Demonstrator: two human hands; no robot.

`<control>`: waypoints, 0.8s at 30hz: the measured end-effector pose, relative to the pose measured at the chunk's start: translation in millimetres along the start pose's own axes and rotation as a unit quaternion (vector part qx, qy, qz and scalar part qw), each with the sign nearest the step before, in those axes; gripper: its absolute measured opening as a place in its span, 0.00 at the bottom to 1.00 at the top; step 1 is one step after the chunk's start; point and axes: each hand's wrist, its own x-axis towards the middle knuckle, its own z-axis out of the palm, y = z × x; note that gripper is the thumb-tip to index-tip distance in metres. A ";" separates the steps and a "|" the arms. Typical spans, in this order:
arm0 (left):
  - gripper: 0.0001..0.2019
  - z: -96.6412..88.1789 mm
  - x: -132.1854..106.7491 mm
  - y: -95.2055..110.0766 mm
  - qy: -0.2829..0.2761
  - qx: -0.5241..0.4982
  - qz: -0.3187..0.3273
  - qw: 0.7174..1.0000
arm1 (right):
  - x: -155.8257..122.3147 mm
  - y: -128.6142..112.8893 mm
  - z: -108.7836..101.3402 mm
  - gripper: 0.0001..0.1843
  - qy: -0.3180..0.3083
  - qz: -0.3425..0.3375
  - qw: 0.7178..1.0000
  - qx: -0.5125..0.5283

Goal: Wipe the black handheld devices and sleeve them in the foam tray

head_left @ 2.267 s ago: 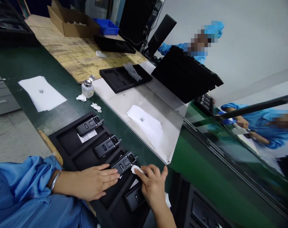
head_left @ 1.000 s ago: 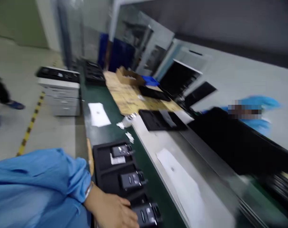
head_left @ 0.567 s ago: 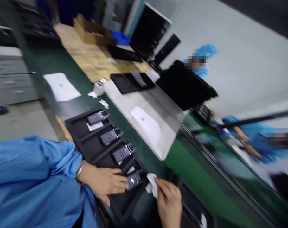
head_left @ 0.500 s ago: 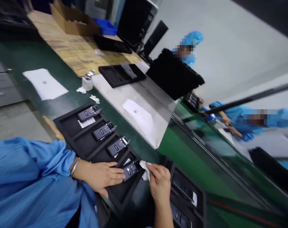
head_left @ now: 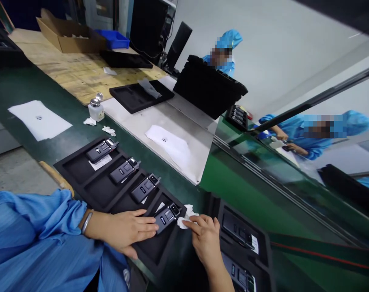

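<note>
My left hand (head_left: 126, 230) lies flat with its fingers stretched out, the tips against the lower end of a dark handheld radio (head_left: 167, 218). That radio rests in the nearest compartment of a black foam tray (head_left: 106, 200). Several similar radios, each with a short stub antenna, lie in the other compartments, one of them at the far end (head_left: 99, 151). Just right of the nearest radio's antenna end, my right hand (head_left: 206, 237) pinches a crumpled white tissue (head_left: 184, 222). The tissue is apart from or only barely beside the tray's edge.
Another black tray (head_left: 265, 259) with radios stands at the right. Beyond are a pump bottle (head_left: 96, 110), crumpled tissues (head_left: 108, 130), a white cloth (head_left: 39, 118) and a white board (head_left: 132, 127). Two people in blue work behind, one (head_left: 309, 138) beyond a conveyor.
The camera view has shifted slightly. My right hand has drawn the tissue back a little from the nearest radio's antenna end. My left hand stays against that radio.
</note>
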 end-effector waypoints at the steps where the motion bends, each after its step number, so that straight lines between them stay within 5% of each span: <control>1: 0.41 -0.2 0.0 0.5 0.001 0.000 0.001 1.000 | 4.5 -1.0 -1.9 0.24 0.020 0.006 1.000 0.008; 4: 0.40 1.4 -0.1 1.3 0.002 0.015 -0.005 1.000 | 33.8 -14.2 0.5 0.19 0.072 0.019 0.996 0.039; 7: 0.40 2.7 0.1 1.2 -0.009 0.028 -0.014 0.999 | 58.5 -28.5 11.2 0.24 0.027 0.015 0.999 0.036; 11: 0.41 0.4 0.3 1.0 -0.014 0.019 -0.012 1.000 | 39.0 -26.8 18.7 0.27 0.004 0.005 0.999 0.033; 16: 0.41 -1.1 0.7 1.3 -0.013 0.007 -0.012 1.000 | -1.5 -6.2 3.8 0.29 -0.016 -0.030 0.999 -0.010; 21: 0.40 0.1 0.8 0.6 -0.012 -0.005 -0.012 1.000 | 35.1 -19.7 9.5 0.23 0.079 0.002 0.997 -0.008; 24: 0.38 -1.0 0.2 2.2 -0.008 0.000 -0.017 1.000 | 53.8 -33.3 22.2 0.25 0.081 -0.027 0.996 -0.005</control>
